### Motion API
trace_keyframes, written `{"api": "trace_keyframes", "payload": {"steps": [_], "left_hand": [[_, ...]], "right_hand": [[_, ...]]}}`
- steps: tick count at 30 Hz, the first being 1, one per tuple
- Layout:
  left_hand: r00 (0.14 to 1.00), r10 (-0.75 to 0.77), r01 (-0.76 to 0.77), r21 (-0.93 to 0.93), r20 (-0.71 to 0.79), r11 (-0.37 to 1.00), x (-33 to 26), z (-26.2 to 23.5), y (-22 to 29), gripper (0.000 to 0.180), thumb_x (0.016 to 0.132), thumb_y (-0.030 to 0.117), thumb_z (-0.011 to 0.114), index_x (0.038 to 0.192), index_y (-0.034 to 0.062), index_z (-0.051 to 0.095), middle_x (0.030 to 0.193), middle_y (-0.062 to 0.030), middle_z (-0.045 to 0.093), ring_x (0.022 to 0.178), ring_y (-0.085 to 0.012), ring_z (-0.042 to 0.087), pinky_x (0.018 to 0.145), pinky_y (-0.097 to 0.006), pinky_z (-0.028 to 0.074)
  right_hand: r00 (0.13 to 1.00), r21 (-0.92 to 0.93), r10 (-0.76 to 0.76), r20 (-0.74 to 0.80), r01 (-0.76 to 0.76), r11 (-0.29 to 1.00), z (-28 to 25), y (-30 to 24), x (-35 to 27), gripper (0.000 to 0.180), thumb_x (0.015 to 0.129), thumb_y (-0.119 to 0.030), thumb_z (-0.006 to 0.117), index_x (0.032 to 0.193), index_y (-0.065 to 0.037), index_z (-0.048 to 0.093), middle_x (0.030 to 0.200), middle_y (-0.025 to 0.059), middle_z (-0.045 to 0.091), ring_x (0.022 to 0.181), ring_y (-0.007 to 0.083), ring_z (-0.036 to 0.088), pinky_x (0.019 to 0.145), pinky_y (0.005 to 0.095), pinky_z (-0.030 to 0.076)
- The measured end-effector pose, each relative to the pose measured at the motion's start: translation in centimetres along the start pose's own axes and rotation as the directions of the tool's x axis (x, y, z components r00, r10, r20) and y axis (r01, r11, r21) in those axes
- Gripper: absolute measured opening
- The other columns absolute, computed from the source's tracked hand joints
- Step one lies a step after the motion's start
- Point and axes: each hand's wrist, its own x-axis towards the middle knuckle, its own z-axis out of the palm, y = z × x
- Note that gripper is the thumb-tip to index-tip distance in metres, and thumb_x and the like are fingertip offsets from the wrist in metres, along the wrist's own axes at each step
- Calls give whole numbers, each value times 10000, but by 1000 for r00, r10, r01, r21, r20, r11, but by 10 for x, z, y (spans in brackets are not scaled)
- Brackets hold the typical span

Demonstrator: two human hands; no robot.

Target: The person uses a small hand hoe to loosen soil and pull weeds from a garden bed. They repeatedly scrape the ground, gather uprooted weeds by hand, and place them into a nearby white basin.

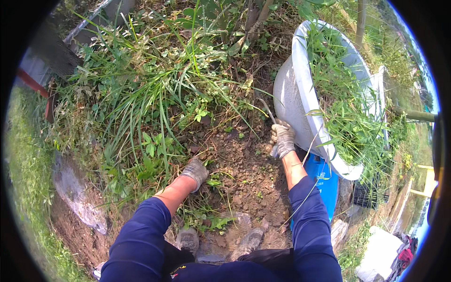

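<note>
My left hand, in a dirty grey work glove, is low over the soil beside leafy green weeds. Its fingers point down and are mostly hidden behind the back of the hand, so what they hold, if anything, does not show. My right hand, gloved the same way, is closed round a small hand tool with a thin, curved metal end that points away from me. Between the hands lies loose brown soil with small sprouts. Right beside my right hand leans a large white tub, tilted and filled with pulled grass.
A blue bag lies under the tub's near rim, with a black crate to its right. Long grass clumps and a cactus-like plant grow ahead. My muddy shoes stand at the bed's near edge. A wooden post rises at far right.
</note>
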Motion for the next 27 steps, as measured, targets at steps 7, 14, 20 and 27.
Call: {"api": "trace_keyframes", "payload": {"steps": [7, 14, 20, 27], "left_hand": [[999, -2, 3, -17, 43, 1000, 0, -1, -2, 219, 807, 252, 606, 931, 95, 696, 899, -93, 698, 909, -270, 660, 899, -450, 396], [998, 23, -21, -31, 62, 999, 4, 7, -1, 169, 802, 160, 577, 897, 102, 704, 881, -82, 701, 882, -267, 663, 867, -449, 418], [1000, 7, -9, -91, -25, 996, -4, 0, -5, 160, 800, 104, 552, 860, 105, 701, 848, -86, 696, 871, -258, 665, 940, -424, 389], [998, 58, -58, -51, 0, 997, -4, 0, -7, 179, 792, 117, 575, 911, 87, 704, 899, -86, 700, 903, -256, 657, 863, -404, 404]], "right_hand": [[973, -137, -208, 99, 220, 966, -12, 6, -34, 308, 801, -77, 569, 1102, -27, 617, 651, 17, 582, 415, 104, 495, 367, 274, 422], [702, -656, -651, 289, 641, 399, -32, 9, -7, 283, 742, -63, 632, 1018, -11, 668, 845, 94, 684, 757, 179, 636, 733, 284, 497], [873, -749, -443, 205, 431, 503, 128, -82, 60, 292, 804, -309, 581, 865, -34, 657, 823, 138, 662, 733, 236, 625, 673, 348, 471], [874, -476, -450, 184, 480, 736, 7, -23, -40, 343, 781, -53, 625, 1122, -10, 633, 879, 50, 673, 749, 118, 606, 687, 238, 494]]}}
